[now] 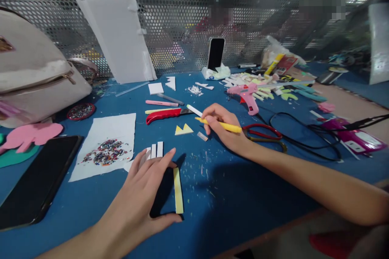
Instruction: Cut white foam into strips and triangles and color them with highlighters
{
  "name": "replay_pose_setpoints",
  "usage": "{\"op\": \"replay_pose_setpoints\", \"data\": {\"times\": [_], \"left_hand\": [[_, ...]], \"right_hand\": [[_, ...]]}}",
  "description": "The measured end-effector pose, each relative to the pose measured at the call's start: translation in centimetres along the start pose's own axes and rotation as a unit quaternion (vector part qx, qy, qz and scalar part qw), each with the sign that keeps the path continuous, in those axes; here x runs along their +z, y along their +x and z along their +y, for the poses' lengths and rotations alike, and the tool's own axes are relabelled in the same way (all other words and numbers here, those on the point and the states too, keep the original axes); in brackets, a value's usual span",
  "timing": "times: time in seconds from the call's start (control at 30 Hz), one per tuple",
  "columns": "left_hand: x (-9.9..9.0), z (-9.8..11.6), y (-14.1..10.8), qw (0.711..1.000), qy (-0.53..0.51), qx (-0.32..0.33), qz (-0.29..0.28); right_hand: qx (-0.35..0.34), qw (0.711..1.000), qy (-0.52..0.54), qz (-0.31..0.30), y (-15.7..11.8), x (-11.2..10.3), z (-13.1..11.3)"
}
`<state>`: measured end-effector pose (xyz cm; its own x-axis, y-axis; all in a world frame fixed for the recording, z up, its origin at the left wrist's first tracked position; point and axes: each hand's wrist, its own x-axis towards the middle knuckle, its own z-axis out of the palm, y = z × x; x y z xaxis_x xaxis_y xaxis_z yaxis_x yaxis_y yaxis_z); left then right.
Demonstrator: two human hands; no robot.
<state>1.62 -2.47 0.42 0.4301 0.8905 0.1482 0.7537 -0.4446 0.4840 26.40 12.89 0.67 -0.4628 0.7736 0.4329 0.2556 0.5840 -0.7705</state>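
Note:
My left hand [148,186] rests palm down on the blue table, thumb and fingers spread around a yellow strip [178,191], near its two ends. Just beyond its fingers lie several white strips [156,149]. My right hand [223,127] holds a yellow pen [226,125], its tip pointing left, and a white stick [194,110] pokes out by the same fingers. Between the hands sit a yellow zigzag piece [184,130] and a small clear piece [202,136]. A red-handled cutter [164,116] lies left of the pen.
Glitter on white paper [121,129], a black phone [39,182] and a bag [36,68] are left. A pink glue gun [247,96], red-handled scissors [264,130] and black cables are right. A phone [216,53] stands at the back, before perforated metal.

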Motion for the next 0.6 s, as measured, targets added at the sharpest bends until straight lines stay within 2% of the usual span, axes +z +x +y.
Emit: {"op": "replay_pose_setpoints", "data": {"times": [0.07, 0.13, 0.23, 0.3, 0.4, 0.6], "left_hand": [[0.1, 0.0, -0.1, 1.0, 0.002, 0.001, 0.002], [0.1, -0.1, -0.1, 1.0, 0.0, 0.009, 0.009], [0.0, -0.3, -0.4, 0.998, -0.036, 0.019, 0.041], [-0.4, -0.3, -0.6, 0.992, -0.083, 0.032, 0.087], [-1.0, -0.3, -0.8, 0.98, -0.13, 0.056, 0.14], [-1.4, -0.5, -0.3, 0.973, -0.169, 0.047, 0.153]], "right_hand": [[-0.007, 0.999, -0.013, -0.032, 0.2, -0.1, 0.2], [-0.045, 0.992, -0.101, -0.062, 0.4, -0.3, 0.3], [-0.103, 0.95, -0.274, -0.11, 0.5, -0.4, 0.4], [-0.115, 0.925, -0.336, -0.139, 0.5, -0.3, 0.5], [-0.106, 0.915, -0.356, -0.156, 0.3, -0.1, 0.5], [-0.066, 0.93, -0.328, -0.155, -0.2, 0.3, -0.3]]}}
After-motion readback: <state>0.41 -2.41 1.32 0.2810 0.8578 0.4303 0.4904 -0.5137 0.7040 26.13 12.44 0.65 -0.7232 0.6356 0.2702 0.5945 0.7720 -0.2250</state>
